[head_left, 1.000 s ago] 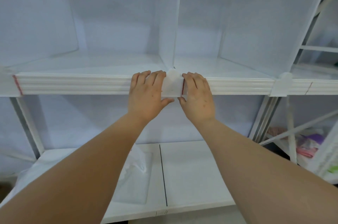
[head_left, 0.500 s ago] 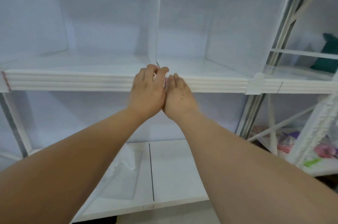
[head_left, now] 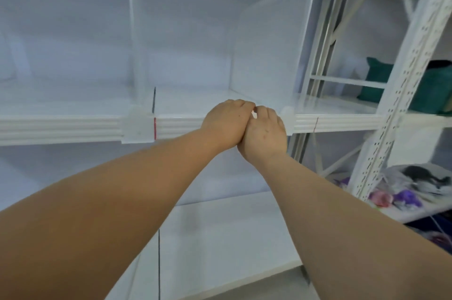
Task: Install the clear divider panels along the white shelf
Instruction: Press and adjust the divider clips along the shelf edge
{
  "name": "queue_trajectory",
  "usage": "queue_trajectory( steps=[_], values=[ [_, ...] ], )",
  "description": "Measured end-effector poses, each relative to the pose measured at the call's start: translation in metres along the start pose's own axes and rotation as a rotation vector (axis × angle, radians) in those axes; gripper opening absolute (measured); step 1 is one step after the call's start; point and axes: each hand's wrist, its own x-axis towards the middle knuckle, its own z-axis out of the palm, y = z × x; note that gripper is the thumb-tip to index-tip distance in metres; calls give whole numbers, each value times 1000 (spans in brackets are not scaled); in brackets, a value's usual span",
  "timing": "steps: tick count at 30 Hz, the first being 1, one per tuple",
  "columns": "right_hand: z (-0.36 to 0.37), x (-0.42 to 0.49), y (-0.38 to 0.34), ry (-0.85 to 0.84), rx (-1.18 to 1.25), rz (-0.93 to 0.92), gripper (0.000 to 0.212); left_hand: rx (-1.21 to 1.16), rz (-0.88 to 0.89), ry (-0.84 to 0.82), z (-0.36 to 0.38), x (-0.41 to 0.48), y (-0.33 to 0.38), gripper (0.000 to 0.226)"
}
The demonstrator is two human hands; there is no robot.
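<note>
The white shelf has a ribbed front rail (head_left: pixel 73 126). One clear divider panel (head_left: pixel 133 30) stands upright on it, held by a translucent clip (head_left: pixel 135 127) beside a red mark. A second clear panel (head_left: pixel 269 50) stands further right, and its clip (head_left: pixel 287 112) peeks out behind my right hand. My left hand (head_left: pixel 227 123) and my right hand (head_left: pixel 265 133) lie side by side, touching, on the rail just left of that second clip. Their fingers bend over the rail's top edge, with the fingertips hidden.
A white perforated upright (head_left: pixel 396 84) and cross braces stand to the right. Behind them lie a teal cushion (head_left: pixel 430 89) and bagged items (head_left: pixel 415 189) on a lower shelf. A white lower shelf board (head_left: pixel 220 238) lies beneath my arms.
Both hands left the middle clip and moved right along the rail, closing together, to the second panel's clip. The view swung right and up.
</note>
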Motion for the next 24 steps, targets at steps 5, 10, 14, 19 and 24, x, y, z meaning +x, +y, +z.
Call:
queue_trajectory(
  steps=[5, 10, 14, 19, 24],
  values=[
    [5, 14, 46, 26, -96, 80, 51, -9, 20, -51, 23, 37, 27, 46],
    [11, 28, 75, -75, -97, 297, 54, -181, -29, -157, 44, 69, 47, 80],
    [20, 41, 92, -183, -43, 259, 70, -183, -49, -232, 54, 89, 51, 37],
    [28, 47, 96, -182, 30, 205, 76, -223, -83, -247, 62, 103, 48, 18],
    [45, 51, 98, -76, -26, 191, 74, -264, -106, -228, 63, 102, 43, 24]
  ],
)
